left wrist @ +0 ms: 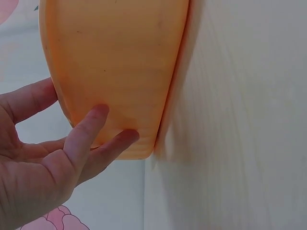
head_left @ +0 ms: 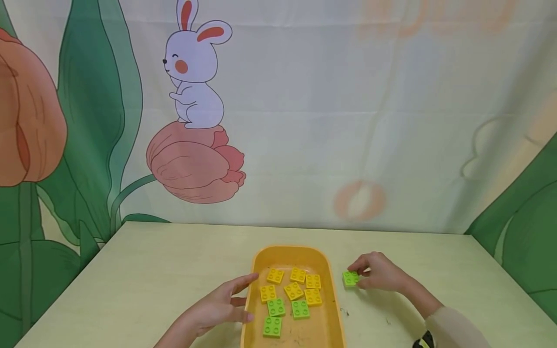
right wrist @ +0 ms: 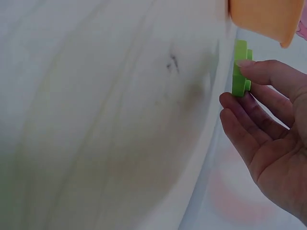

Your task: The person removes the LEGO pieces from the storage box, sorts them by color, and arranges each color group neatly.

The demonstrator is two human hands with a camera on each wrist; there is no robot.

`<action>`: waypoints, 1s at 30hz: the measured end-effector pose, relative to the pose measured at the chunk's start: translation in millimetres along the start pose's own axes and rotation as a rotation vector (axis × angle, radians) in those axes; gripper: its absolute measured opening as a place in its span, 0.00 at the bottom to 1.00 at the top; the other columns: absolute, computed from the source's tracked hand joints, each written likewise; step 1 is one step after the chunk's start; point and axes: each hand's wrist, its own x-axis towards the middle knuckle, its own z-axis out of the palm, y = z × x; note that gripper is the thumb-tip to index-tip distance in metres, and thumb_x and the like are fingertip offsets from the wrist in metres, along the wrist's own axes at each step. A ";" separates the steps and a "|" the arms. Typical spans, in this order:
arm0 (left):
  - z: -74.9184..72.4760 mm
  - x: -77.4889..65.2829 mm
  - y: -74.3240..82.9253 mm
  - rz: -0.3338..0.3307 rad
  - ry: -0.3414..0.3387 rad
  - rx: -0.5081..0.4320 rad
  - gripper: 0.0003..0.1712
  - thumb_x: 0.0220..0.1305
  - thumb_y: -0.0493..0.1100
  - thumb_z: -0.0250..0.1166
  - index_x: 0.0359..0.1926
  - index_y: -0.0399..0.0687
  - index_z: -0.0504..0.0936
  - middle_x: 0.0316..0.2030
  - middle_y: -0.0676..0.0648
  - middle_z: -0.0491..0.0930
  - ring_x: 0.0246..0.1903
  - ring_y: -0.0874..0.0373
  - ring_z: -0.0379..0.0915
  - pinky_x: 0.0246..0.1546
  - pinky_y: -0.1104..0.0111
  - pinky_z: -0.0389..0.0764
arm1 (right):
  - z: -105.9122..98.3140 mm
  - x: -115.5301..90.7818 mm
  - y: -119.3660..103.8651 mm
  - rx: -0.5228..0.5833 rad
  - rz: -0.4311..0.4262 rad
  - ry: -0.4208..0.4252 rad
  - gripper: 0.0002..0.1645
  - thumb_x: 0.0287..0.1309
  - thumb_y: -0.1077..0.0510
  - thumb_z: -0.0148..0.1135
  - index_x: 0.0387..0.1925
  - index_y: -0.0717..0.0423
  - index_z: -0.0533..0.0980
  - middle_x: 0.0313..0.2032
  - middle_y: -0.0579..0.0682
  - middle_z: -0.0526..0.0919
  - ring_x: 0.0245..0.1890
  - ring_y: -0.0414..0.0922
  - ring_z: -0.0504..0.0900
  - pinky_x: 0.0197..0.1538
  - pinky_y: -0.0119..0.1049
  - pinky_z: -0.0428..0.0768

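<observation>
On the table sits a yellow-orange tray [head_left: 319, 333] with several yellow toy building blocks [head_left: 293, 291] and three green ones [head_left: 272, 327] inside. The left hand [head_left: 222, 304] is at the tray's left side. In the left wrist view, its extended fingertips [left wrist: 125, 136] touch the tray's outer wall [left wrist: 115, 62]. To the right of the tray, the right hand [head_left: 383, 274] pinches a green building block [head_left: 349, 279] with four studs, at table level. The right wrist view shows this green block [right wrist: 240, 79] standing edge-on between the thumb and fingers.
The pale table [head_left: 174, 256] reaches back to a printed cloth backdrop [head_left: 304, 121] with a rabbit and tulips. Small dark marks [head_left: 345, 313] lie on the table right of the tray.
</observation>
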 end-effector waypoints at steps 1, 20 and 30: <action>-0.2 -0.1 0.0 0.001 -0.002 -0.001 0.48 0.49 0.27 0.66 0.68 0.37 0.50 0.67 0.31 0.45 0.58 0.35 0.59 0.49 0.55 0.74 | 0.8 1.5 0.6 -0.011 0.004 -0.003 0.17 0.40 0.68 0.66 0.37 0.68 0.80 0.36 0.55 0.82 0.34 0.43 0.79 0.38 0.37 0.81; -0.7 -1.0 0.7 0.013 -0.015 -0.014 0.48 0.50 0.28 0.66 0.68 0.37 0.50 0.67 0.31 0.44 0.59 0.34 0.57 0.49 0.56 0.74 | 7.3 9.2 0.4 -0.076 0.105 0.002 0.20 0.32 0.66 0.73 0.35 0.66 0.81 0.32 0.51 0.84 0.30 0.41 0.77 0.32 0.30 0.77; -0.6 -0.8 0.6 0.018 -0.019 -0.023 0.48 0.50 0.27 0.66 0.68 0.36 0.50 0.67 0.30 0.44 0.59 0.34 0.58 0.48 0.56 0.74 | 4.6 4.2 -4.4 -0.085 0.090 0.029 0.22 0.35 0.64 0.73 0.38 0.68 0.80 0.34 0.55 0.83 0.32 0.46 0.79 0.37 0.36 0.79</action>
